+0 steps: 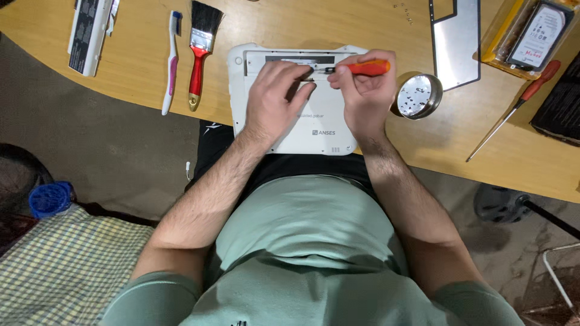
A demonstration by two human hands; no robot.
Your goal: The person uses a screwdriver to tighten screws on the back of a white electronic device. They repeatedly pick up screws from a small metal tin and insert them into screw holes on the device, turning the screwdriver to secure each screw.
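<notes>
White plastic laptop shell point(314, 130): light, stiff, scratch-prone | my left hand point(275, 96) pins its 12 o'clock slot, gripping nothing | my right hand point(362, 90) clenches orange screwdriver point(365, 68) | hold edges.

Clear yellow-tinted package point(524, 37) at two o'clock on the surface point(139, 66), holding a flat black device with a white rectangular label point(539, 33), white oblong pack with a black printed label point(86, 31) at ten o'clock, near the far-left edge
</notes>
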